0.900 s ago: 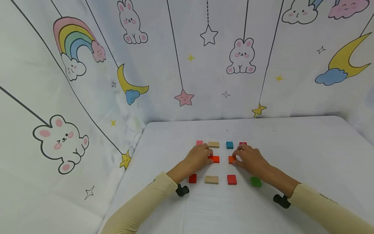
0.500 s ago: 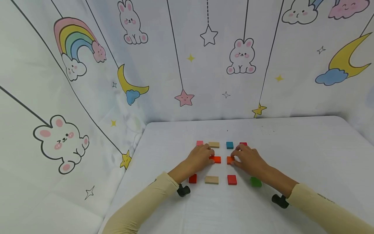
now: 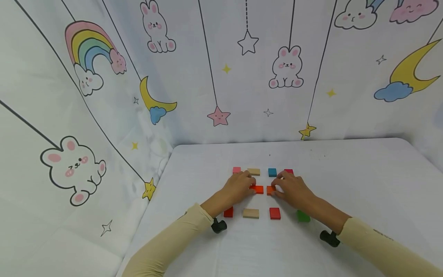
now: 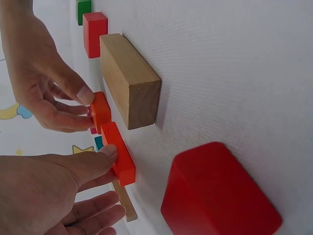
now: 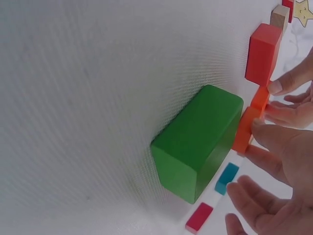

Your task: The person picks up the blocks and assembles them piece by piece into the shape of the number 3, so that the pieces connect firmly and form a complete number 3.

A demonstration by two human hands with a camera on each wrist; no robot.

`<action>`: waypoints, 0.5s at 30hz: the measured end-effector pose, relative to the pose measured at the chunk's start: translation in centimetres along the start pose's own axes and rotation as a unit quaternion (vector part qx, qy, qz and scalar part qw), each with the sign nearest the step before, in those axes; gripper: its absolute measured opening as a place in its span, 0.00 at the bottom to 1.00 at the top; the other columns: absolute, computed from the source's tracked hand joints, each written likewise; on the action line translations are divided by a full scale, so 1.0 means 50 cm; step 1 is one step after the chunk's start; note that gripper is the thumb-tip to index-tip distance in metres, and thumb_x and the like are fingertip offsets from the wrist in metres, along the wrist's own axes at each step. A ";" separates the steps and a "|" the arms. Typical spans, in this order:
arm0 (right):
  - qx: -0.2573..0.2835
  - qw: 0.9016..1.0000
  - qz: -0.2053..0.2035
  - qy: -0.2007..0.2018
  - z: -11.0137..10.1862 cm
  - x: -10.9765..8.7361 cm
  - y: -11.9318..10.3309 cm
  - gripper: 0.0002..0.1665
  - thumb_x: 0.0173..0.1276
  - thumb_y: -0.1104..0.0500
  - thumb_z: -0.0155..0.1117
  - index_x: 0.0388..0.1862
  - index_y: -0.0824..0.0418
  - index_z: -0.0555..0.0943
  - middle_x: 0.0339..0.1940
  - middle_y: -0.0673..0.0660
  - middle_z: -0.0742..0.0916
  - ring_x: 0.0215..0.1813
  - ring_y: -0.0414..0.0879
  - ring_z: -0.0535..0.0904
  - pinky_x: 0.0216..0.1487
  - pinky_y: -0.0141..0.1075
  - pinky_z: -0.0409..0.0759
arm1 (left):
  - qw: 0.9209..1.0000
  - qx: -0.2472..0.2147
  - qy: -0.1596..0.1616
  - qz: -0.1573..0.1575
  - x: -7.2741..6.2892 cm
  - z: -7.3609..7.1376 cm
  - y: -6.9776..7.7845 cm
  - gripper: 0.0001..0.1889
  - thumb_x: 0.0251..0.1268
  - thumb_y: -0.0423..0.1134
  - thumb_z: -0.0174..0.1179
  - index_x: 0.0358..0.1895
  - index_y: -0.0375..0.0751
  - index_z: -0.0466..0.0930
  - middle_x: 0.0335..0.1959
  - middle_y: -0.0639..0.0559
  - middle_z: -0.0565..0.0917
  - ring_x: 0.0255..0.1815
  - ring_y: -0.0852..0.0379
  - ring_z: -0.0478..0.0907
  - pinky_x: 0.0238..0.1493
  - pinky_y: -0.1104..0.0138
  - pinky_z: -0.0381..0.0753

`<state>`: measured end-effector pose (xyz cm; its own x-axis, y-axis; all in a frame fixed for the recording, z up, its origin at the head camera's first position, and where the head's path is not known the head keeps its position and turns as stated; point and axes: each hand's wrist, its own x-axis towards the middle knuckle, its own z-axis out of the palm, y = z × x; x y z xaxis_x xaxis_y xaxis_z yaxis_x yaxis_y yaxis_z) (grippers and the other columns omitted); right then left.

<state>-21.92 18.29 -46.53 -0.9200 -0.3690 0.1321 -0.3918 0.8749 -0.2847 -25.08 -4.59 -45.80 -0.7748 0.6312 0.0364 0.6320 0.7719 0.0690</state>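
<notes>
In the middle of the table, my left hand (image 3: 237, 187) pinches a red-orange rectangular block (image 3: 258, 189) between thumb and fingers. Facing it, my right hand (image 3: 293, 188) pinches an orange block (image 3: 269, 190) by its near and far sides. A narrow gap separates the two blocks in the head view. From the left wrist, the red-orange block (image 4: 119, 155) shows its long side and end, with the orange block (image 4: 100, 111) just beyond. The right wrist view has the orange block (image 5: 246, 129) partly behind my right thumb.
A front row holds a dark red block (image 3: 228, 212), a wooden block (image 3: 250, 213), a red block (image 3: 275, 213) and a green block (image 3: 303, 216). Behind lie pink (image 3: 237, 169), wooden (image 3: 253, 171), blue (image 3: 272, 172) and red blocks (image 3: 288, 171). A printed curtain (image 3: 194, 77) hangs beyond the table.
My left hand has slid the red-orange block slightly right, and my right hand has brought the orange block left. The gap between them has narrowed; the other blocks stay put.
</notes>
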 end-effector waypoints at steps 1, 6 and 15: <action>0.000 1.000 0.000 -0.001 0.000 0.001 0.000 0.17 0.63 0.54 0.82 0.49 0.56 0.89 0.52 0.60 0.84 0.56 0.57 0.82 0.54 0.62 0.82 | 1.000 0.001 0.000 0.001 0.000 0.001 0.001 0.14 0.73 0.49 0.69 0.55 0.50 0.88 0.55 0.52 0.84 0.54 0.57 0.80 0.57 0.68 0.81; 0.001 1.000 -0.001 0.001 0.002 0.002 -0.002 0.18 0.62 0.54 0.82 0.50 0.56 0.90 0.52 0.60 0.84 0.56 0.57 0.82 0.54 0.62 0.82 | 1.000 0.006 0.000 0.000 0.000 0.000 0.004 0.13 0.73 0.49 0.69 0.54 0.50 0.88 0.55 0.52 0.83 0.53 0.58 0.80 0.57 0.68 0.81; -0.001 1.000 -0.010 0.013 0.006 0.005 -0.004 0.20 0.60 0.54 0.84 0.50 0.57 0.90 0.51 0.61 0.85 0.56 0.57 0.82 0.51 0.60 0.83 | 1.000 0.013 0.003 0.004 0.003 -0.001 0.007 0.14 0.73 0.49 0.69 0.55 0.50 0.88 0.55 0.53 0.84 0.53 0.57 0.80 0.57 0.69 0.81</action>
<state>-22.08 17.92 -46.73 -0.9111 -0.3790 0.1619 -0.4107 0.8679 -0.2794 -24.95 -4.24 -45.71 -0.7703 0.6362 0.0421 0.6376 0.7691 0.0437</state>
